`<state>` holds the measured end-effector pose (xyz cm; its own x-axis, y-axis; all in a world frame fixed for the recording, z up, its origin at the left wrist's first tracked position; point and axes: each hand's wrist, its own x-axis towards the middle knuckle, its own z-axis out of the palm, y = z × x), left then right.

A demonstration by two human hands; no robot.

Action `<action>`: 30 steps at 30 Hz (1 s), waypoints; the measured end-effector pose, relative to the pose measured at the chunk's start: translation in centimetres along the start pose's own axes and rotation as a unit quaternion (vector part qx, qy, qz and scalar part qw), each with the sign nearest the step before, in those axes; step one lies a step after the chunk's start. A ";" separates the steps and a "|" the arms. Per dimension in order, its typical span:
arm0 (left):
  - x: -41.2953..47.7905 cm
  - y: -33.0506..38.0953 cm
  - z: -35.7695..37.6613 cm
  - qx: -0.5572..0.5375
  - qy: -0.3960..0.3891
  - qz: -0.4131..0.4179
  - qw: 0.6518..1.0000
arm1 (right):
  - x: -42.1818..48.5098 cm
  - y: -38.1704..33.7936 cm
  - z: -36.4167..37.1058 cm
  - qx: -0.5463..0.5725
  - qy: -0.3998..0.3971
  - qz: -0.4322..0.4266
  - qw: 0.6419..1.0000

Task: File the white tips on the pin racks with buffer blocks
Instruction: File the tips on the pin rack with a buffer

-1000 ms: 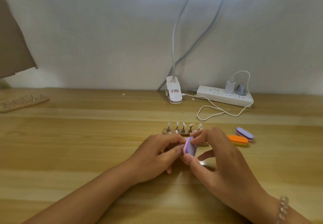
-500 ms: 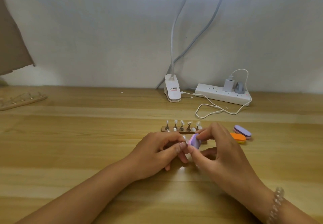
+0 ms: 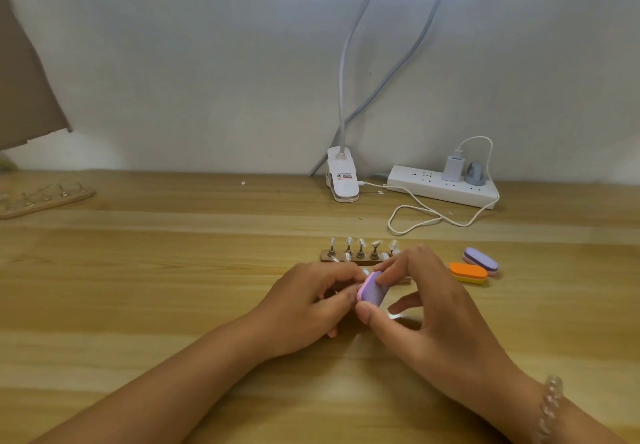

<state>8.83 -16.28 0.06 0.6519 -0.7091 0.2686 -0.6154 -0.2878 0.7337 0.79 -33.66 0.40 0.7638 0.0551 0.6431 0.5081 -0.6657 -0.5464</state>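
Observation:
A brown pin rack (image 3: 360, 255) with several white tips on metal pins stands mid-table, its right end hidden behind my hands. My right hand (image 3: 426, 308) pinches a purple and pink buffer block (image 3: 372, 289) between thumb and fingers, just in front of the rack. My left hand (image 3: 308, 305) has its fingers curled and pinches a small pin with a tip against the block's left edge; the tip itself is mostly hidden.
An orange and yellow buffer block (image 3: 468, 272) and another purple one (image 3: 480, 260) lie right of the rack. A second pin rack (image 3: 41, 199) lies far left. The lamp clip (image 3: 343, 180), power strip (image 3: 443, 185) and white cable (image 3: 433, 216) sit at the back by the wall.
The buffer block shifted up toward the rack half a second ago and has now come back down a little, turning flatter. My left hand keeps its pinch beside it.

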 end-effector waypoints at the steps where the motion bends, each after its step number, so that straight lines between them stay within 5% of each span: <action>1: 0.1 0.1 0.0 0.001 -0.001 0.004 1.000 | 0.1 0.2 -0.1 0.012 0.013 0.031 0.999; 4: 0.1 0.3 0.1 0.000 -0.005 0.009 1.000 | 0.2 0.7 -0.3 0.019 0.041 0.073 0.996; 9: 0.0 0.0 0.0 0.005 -0.003 -0.003 1.000 | -0.1 0.0 0.1 -0.019 -0.001 -0.017 1.000; 13: 0.1 0.2 0.1 0.001 -0.007 0.006 1.000 | 0.3 0.5 -0.4 0.012 0.026 0.066 0.997; 17: 0.0 0.0 0.1 -0.006 -0.005 -0.003 1.000 | -0.1 -0.3 0.1 -0.046 -0.005 -0.035 0.998; 22: 0.1 0.2 0.1 -0.006 -0.002 0.011 1.000 | 0.3 0.6 -0.4 0.008 0.032 0.069 0.997; 27: 0.0 0.0 0.2 -0.017 -0.002 0.000 1.000 | -0.2 -0.2 -0.1 -0.039 -0.005 -0.024 0.999; 30: 0.1 0.0 0.2 -0.013 -0.002 0.002 1.000 | 0.1 0.2 -0.3 -0.016 0.010 0.026 0.999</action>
<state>8.80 -16.49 0.01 0.6476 -0.7125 0.2703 -0.6064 -0.2670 0.7490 0.84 -34.01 0.54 0.7812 0.0049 0.6243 0.4540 -0.6908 -0.5627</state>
